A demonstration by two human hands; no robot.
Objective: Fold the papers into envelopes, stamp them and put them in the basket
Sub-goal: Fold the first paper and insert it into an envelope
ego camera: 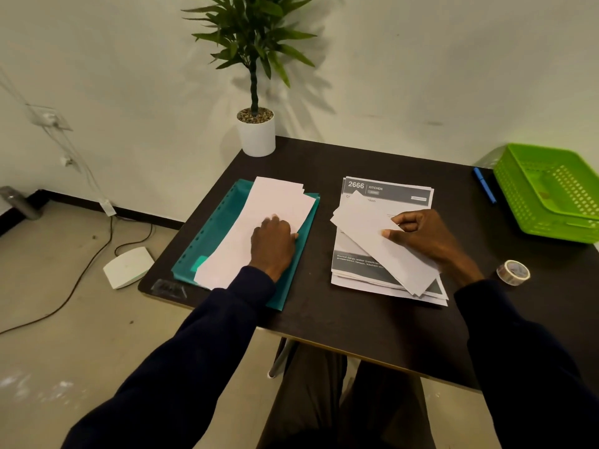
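Closest to my feed, the dark sleeves (pixel 194 351) are stretching forward from the bottom edge and crossing the near rim of the dark tabletop (pixel 340 319). I am watching the left hand (pixel 274 243) lying palm down on a pile of folded papers (pixel 259 205), its fingers (pixel 275 222) pressed together with the tips touching the top sheet. That pile is sitting on a teal folder (pixel 215 228) at the left side of the tabletop. The right hand (pixel 428 236) is pinching a folded paper (pixel 366 228) between the thumb and curled fingers (pixel 408 218), holding it slantwise over a stack of printed sheets (pixel 389 189) lying right of the folder. I cannot tell whether the low end of that paper is touching the stack. The green basket (pixel 551 192) is sitting at the far right edge, well apart from both hands. A blue pen (pixel 484 184) is lying just beside its left wall, and a roll of tape (pixel 513 272) is resting on the tabletop near the right wrist. A potted plant (pixel 256 134) is standing at the far left corner against the wall, and a white box (pixel 128 267) with a cable is lying on the floor to the left
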